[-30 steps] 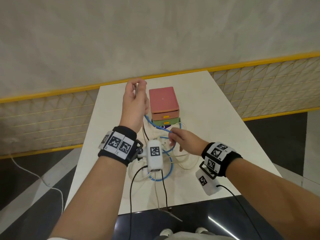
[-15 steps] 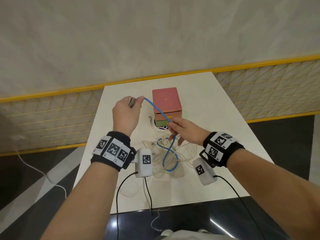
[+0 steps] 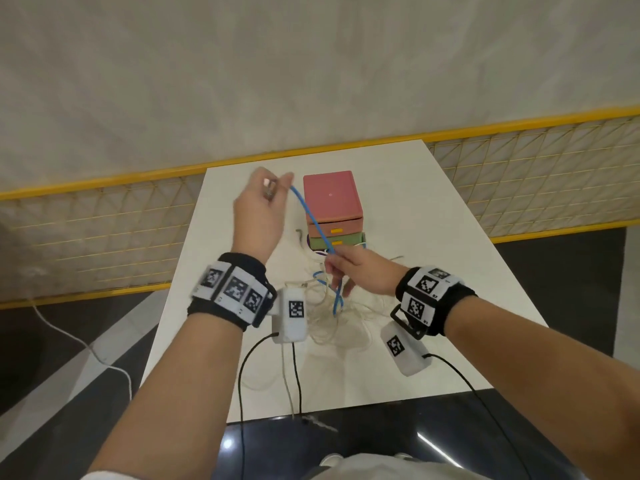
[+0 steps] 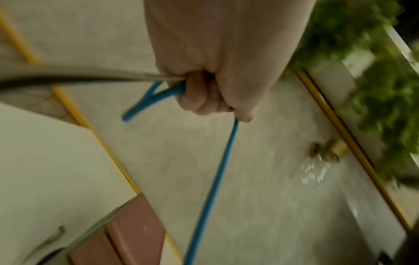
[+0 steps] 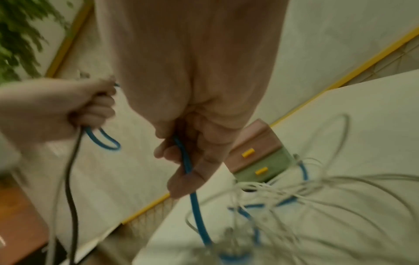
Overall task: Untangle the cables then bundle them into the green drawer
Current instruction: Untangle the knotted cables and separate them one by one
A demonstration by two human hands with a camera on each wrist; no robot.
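Note:
A blue cable point(image 3: 313, 219) runs taut from my raised left hand point(image 3: 263, 206) down to my right hand point(image 3: 349, 271). The left hand grips it in a fist, with a short blue loop point(image 4: 145, 102) hanging out beside the fingers. My right hand pinches the blue cable point(image 5: 184, 157) just in front of the drawers, and below it the cable drops into a tangle of white cables point(image 3: 332, 317) on the table. The green drawer point(image 3: 334, 241) is the bottom one, under a pink drawer point(image 3: 336, 227); both look closed.
The drawer unit point(image 3: 330, 194) stands mid-table on a white table point(image 3: 433, 237). A yellow-railed mesh barrier point(image 3: 104, 223) runs behind the table. Black sensor leads point(image 3: 242, 375) hang from my wrists over the near table edge. Green foliage point(image 4: 374, 71) shows off to the side.
My left hand swung from above the drawers out to the left and up, pulling the blue cable taut. My right hand slid along the cable, staying in front of the drawers.

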